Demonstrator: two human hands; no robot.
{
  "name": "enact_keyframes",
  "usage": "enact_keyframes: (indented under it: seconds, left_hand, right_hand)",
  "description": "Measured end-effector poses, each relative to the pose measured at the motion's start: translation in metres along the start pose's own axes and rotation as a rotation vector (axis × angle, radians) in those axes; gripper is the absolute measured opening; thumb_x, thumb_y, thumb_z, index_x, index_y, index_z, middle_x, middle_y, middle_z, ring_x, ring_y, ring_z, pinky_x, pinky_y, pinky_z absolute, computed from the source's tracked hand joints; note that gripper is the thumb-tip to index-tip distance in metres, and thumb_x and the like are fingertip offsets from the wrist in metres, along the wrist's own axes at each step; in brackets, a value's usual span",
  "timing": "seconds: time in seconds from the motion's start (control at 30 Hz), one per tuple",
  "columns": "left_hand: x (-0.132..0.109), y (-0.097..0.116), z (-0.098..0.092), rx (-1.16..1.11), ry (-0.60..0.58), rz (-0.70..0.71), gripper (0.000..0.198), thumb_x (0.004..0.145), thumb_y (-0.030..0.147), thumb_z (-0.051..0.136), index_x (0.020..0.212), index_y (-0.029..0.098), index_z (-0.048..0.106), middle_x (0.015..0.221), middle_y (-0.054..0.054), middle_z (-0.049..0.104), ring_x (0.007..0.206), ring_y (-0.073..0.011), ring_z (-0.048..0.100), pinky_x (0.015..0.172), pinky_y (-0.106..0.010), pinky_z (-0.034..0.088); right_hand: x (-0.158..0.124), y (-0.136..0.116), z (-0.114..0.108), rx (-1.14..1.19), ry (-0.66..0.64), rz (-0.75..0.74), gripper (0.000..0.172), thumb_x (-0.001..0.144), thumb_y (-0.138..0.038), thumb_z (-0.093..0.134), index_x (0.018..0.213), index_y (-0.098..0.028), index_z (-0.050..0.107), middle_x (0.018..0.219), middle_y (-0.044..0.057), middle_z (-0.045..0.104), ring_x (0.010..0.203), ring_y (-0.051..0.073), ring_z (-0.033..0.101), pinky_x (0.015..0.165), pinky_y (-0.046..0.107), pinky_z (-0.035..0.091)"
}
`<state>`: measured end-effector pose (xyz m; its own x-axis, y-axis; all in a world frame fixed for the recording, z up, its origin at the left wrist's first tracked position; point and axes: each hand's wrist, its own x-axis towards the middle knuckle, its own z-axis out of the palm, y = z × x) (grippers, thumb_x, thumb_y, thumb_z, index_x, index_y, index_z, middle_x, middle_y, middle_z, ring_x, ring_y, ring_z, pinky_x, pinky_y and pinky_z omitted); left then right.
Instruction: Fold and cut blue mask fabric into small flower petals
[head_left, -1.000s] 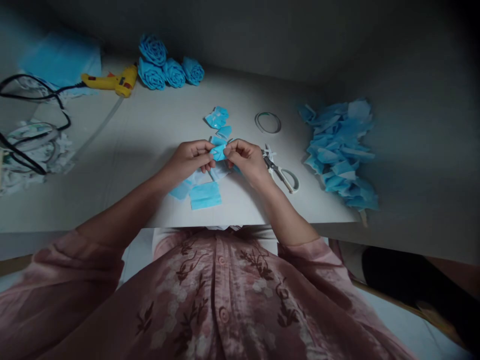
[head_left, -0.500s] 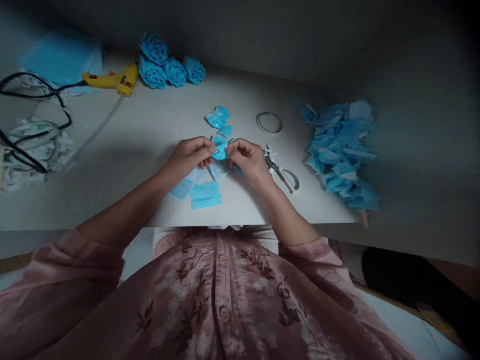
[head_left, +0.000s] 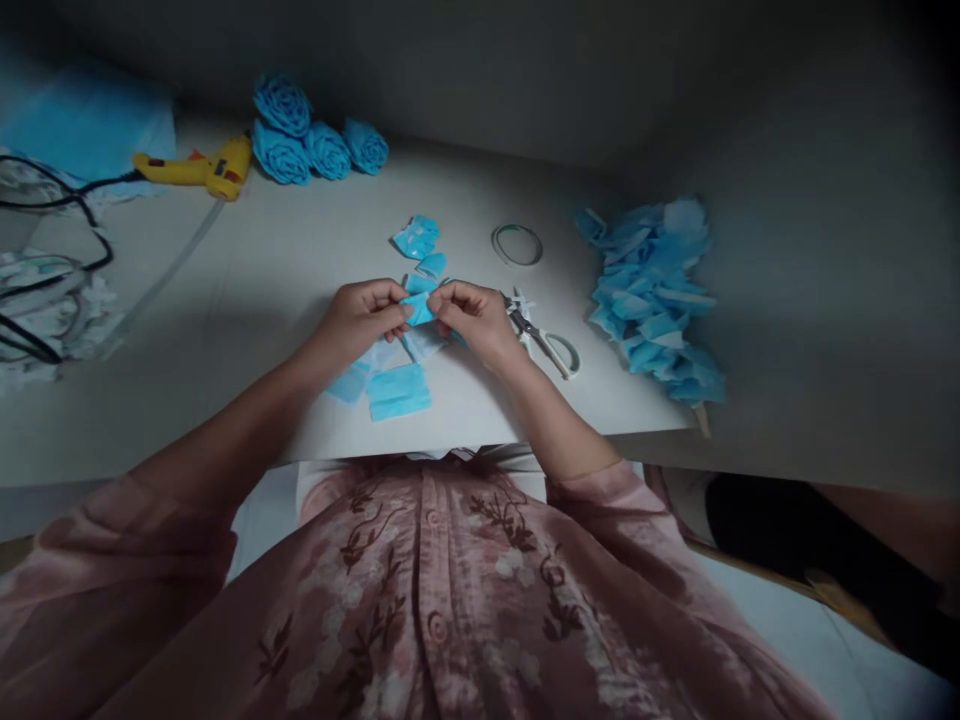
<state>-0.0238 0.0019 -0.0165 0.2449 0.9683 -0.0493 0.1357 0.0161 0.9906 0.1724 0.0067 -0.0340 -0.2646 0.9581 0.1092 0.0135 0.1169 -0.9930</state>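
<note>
Between my two hands is a small piece of blue fabric point(head_left: 420, 309), pinched at both sides above the table. The fingers of my left hand point(head_left: 369, 310) are closed on its left side, and my right hand point(head_left: 474, 318) grips its right side. Just beyond lie a loose blue petal-shaped piece point(head_left: 431, 265) and a crumpled blue bud-like piece point(head_left: 417, 237). Nearer my body, a flat blue rectangle point(head_left: 400, 391) rests beside paler, sheer pieces point(head_left: 350, 382). Scissors point(head_left: 546, 340) with white handles lie right of my right hand, partly over small white scraps.
A yellow glue gun point(head_left: 199, 170) with a black cord sits at the back left, near several blue fabric roses point(head_left: 307, 135). A coil of thin strip point(head_left: 517, 245) lies beyond the scissors. Blue pieces point(head_left: 652, 300) are heaped at right; white scraps point(head_left: 56, 310) pile at left.
The view has shifted, so things on the table appear farther left. The held blue piece now looks flatter and more stretched between my fingers; both hands keep their pinch.
</note>
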Motion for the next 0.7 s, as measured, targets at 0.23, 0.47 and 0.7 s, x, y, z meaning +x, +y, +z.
enact_keyframes:
  seconds: [0.23,0.47,0.7]
  left_hand:
    - [-0.001,0.000,-0.002,-0.065,0.082,-0.011,0.008,0.074,0.027,0.072,0.073,0.020,0.068,0.059,0.001,0.065,0.052,-0.0106,0.055,0.055,-0.026,0.045]
    - [-0.002,-0.002,-0.003,-0.070,0.068,0.029,0.009,0.077,0.026,0.073,0.077,0.018,0.068,0.063,0.001,0.066,0.055,-0.0105,0.056,0.057,-0.024,0.046]
    - [-0.003,0.000,-0.001,-0.057,0.066,0.014,0.010,0.077,0.027,0.073,0.075,0.019,0.067,0.062,0.001,0.065,0.056,-0.0106,0.055,0.058,-0.024,0.045]
  right_hand:
    - [-0.013,-0.035,-0.067,-0.188,0.251,-0.130,0.047,0.093,-0.063,0.072,0.115,-0.023,0.077,0.090,0.003,0.076,0.075,0.013,0.067,0.065,0.025,0.052]
    - [-0.038,-0.011,-0.132,-0.885,0.375,0.075,0.030,0.096,-0.032,0.060,0.103,-0.014,0.082,0.089,0.008,0.079,0.079,0.020,0.066,0.072,0.031,0.046]
    - [-0.037,0.000,-0.122,-1.171,0.367,0.367,0.036,0.102,-0.028,0.052,0.110,-0.016,0.085,0.108,0.013,0.084,0.094,0.025,0.072,0.072,0.032,0.038]
